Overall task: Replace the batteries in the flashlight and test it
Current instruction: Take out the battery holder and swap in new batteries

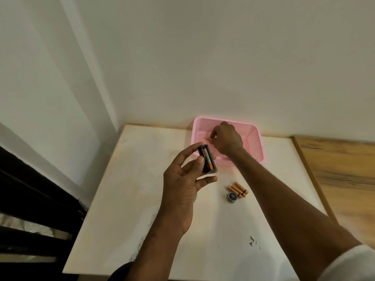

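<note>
Left hand [182, 185] grips black battery holder [207, 159] above counter [142, 199], with an orange-and-black battery [209, 160] seated in it. Right hand [227, 138] pinches orange battery [208, 138] inside pink basket [256, 142]. Four loose batteries [237, 189] lie side by side on counter, just beside round cap [232, 197].

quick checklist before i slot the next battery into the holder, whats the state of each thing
1. Battery holder gripped firmly: ok, the left hand has fingers and thumb round it, open side toward the camera.
2. Picked battery in hand: ok, the right hand pinches it inside the pink basket.
3. Seated battery in place: ok, one orange-and-black cell lies in the holder.
4. Its polarity: cannot tell, markings too small.
5. Other batteries kept apart: ok, grouped on the table beside the end cap.
6. Flashlight body at hand: cannot tell, not in view.
</note>
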